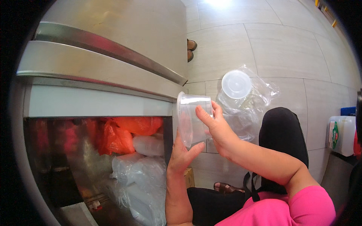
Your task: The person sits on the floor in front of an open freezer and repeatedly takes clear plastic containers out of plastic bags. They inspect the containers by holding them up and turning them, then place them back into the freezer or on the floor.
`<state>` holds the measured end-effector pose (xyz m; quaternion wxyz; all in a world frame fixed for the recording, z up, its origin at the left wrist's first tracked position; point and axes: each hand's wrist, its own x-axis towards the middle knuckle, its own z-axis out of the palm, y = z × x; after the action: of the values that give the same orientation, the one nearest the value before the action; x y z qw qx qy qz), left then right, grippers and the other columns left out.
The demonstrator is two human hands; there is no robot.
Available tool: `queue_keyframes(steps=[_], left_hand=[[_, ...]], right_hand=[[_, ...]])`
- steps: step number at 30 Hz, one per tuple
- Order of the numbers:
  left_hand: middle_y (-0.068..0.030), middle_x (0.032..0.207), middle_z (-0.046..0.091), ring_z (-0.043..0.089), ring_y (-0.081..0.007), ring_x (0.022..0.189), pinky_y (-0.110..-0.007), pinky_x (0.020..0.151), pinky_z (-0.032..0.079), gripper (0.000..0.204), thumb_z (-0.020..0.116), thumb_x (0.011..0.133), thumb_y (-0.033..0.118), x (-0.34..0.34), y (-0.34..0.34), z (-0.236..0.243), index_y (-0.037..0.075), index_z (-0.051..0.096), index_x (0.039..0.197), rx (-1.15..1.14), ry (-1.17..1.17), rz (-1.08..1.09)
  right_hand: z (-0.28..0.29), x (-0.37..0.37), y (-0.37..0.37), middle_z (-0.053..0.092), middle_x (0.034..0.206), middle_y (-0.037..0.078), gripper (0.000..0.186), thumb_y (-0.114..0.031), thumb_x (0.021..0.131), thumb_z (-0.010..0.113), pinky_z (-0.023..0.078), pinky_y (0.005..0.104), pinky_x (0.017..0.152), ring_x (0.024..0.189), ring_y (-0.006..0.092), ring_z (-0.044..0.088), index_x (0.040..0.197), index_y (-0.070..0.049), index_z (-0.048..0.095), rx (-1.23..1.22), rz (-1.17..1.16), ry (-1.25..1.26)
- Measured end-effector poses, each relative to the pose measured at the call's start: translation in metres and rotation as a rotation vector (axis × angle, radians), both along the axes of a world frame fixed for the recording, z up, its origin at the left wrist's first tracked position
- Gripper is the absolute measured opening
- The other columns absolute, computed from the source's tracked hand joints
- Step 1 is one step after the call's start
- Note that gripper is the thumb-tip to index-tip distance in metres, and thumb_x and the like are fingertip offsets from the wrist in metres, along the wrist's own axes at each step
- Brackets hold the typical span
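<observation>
Between my two hands a clear plastic tub (193, 109) lies tilted on its side, its wide rim toward the cabinet. My right hand (215, 126) grips the tub near its base, thumb along the wall and fingers behind. At the rim's lower edge is my left hand (185, 152), its thumb stretched out and its other fingers partly hidden behind the tub. On the floor beyond my hands, a round whitish lid or stack of lids (236, 84) sits on a crumpled clear plastic bag (245, 116).
At left, a steel cabinet (102, 75) stands open below, holding orange-red plastic bags (117, 137) and clear-wrapped containers (141, 180). A translucent jug (342, 135) stands at the right. Another person's shoes (191, 46) show past the cabinet's corner.
</observation>
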<state>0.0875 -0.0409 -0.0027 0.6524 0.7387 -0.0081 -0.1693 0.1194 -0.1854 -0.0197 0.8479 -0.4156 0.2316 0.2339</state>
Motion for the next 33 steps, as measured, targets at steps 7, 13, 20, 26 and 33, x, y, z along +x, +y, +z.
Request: queue_keyframes(steps=[7, 13, 20, 26, 33], left_hand=[[-0.0144, 0.149, 0.037, 0.037, -0.0225, 0.136, -0.037, 0.112, 0.030, 0.082, 0.065, 0.081, 0.002, 0.001, 0.003, -0.002, 0.004, 0.024, 0.152, 0.186, -0.011, 0.022], [-0.0161, 0.140, 0.049, 0.047, -0.0226, 0.127, -0.038, 0.108, 0.034, 0.076, 0.069, 0.087, 0.022, -0.003, 0.029, 0.014, 0.006, 0.029, 0.151, 0.091, 0.006, 0.075], [-0.0153, 0.126, 0.061, 0.059, -0.0209, 0.108, -0.036, 0.101, 0.039, 0.073, 0.065, 0.092, 0.035, -0.003, 0.046, 0.015, 0.005, 0.032, 0.149, -0.102, 0.072, 0.041], [-0.0205, 0.124, 0.061, 0.061, -0.0272, 0.108, -0.040, 0.099, 0.042, 0.072, 0.062, 0.092, 0.043, 0.000, 0.043, 0.014, 0.002, 0.037, 0.145, -0.065, 0.071, 0.000], [-0.0192, 0.144, 0.044, 0.050, -0.0286, 0.125, -0.043, 0.101, 0.041, 0.107, 0.066, 0.075, 0.070, 0.009, 0.018, 0.014, 0.009, 0.024, 0.152, -0.068, -0.002, 0.130]], right_hand=[[-0.001, 0.008, -0.013, 0.027, 0.148, 0.012, 0.092, -0.069, 0.082, 0.058, 0.035, 0.0547, 0.101, 0.134, 0.0305, 0.030, 0.148, -0.015, 0.025, 0.203, 0.079, 0.154], [-0.007, 0.014, -0.016, 0.040, 0.140, 0.019, 0.104, -0.076, 0.072, 0.064, 0.041, 0.0487, 0.090, 0.118, 0.0302, 0.047, 0.144, -0.010, 0.027, 0.079, 0.360, 0.026], [-0.014, 0.018, -0.007, 0.046, 0.131, 0.017, 0.094, -0.069, 0.079, 0.065, 0.039, 0.0491, 0.098, 0.121, 0.0288, 0.047, 0.138, -0.003, 0.035, -0.082, 0.366, -0.096], [-0.015, 0.017, -0.010, 0.047, 0.132, 0.013, 0.081, -0.060, 0.080, 0.070, 0.041, 0.0478, 0.098, 0.123, 0.0256, 0.046, 0.133, -0.005, 0.042, 0.091, 0.169, -0.209], [-0.015, 0.016, -0.012, 0.048, 0.132, 0.008, 0.074, -0.054, 0.083, 0.071, 0.044, 0.0441, 0.097, 0.122, 0.0225, 0.046, 0.134, -0.009, 0.042, 0.117, 0.149, -0.115]])
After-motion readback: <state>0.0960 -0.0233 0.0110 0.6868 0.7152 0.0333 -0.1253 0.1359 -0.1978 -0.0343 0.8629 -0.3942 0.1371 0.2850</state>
